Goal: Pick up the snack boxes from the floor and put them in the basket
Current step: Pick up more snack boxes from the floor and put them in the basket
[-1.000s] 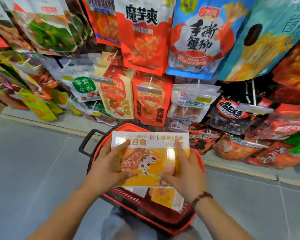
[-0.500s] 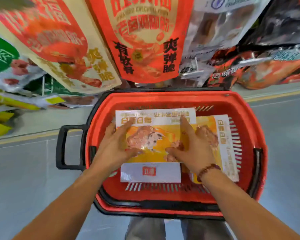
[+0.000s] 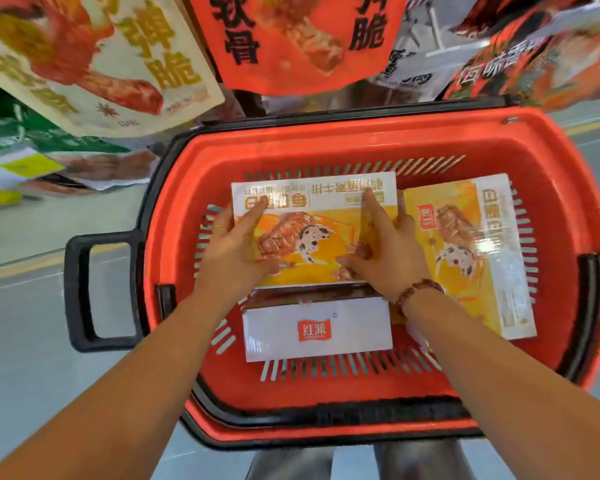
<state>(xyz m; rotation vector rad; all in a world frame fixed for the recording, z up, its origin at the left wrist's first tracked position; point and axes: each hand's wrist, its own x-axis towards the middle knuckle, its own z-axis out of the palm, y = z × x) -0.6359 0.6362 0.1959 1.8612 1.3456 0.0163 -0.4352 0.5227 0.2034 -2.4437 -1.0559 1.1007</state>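
Both of the person's hands are down inside the red basket (image 3: 565,188), which stands on the grey floor (image 3: 28,358). The left grip (image 3: 236,251) lies with straight, spread fingers on the left part of a yellow snack box (image 3: 312,233), and the right grip (image 3: 388,251) lies flat on its right part, thumb splayed toward the near edge; neither curls round it. That box rests over a white box (image 3: 317,329). A second yellow box (image 3: 471,251) lies just beside it to the right. Snack bags (image 3: 94,64) hang above.
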